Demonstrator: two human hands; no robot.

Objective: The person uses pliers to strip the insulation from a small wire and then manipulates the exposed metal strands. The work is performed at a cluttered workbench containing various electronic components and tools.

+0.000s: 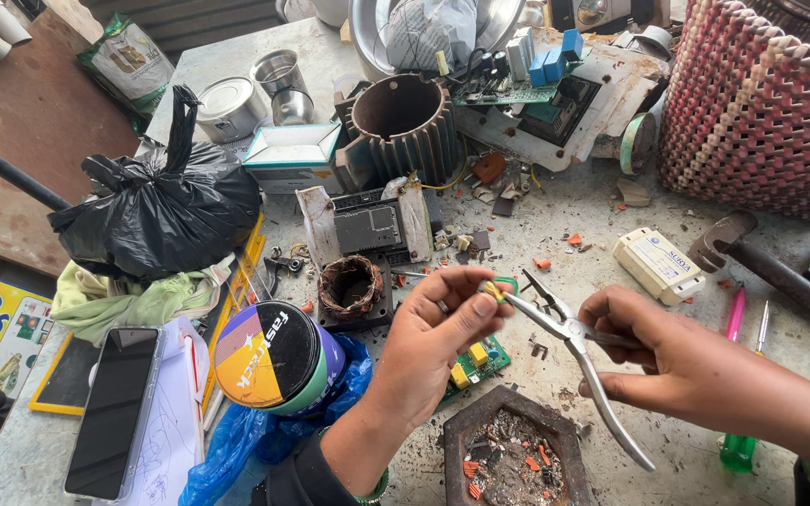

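My left hand [438,333] pinches a small yellow component [491,290] between thumb and forefinger, at the edge of a green circuit board [477,361] that lies mostly hidden under the hand. My right hand [672,361] grips the handles of metal needle-nose pliers [569,333]. The plier jaws are slightly apart, their tips right beside the yellow component. Both hands hover above a dirty grey workbench [602,225].
A hexagonal tray of scraps [513,459] sits below the hands. A round tin [269,361], phone [114,412] and black bag [157,211] lie left. A copper coil [351,286], motor housing [403,126], woven basket [761,112], white box [658,265] and screwdrivers [735,375] surround.
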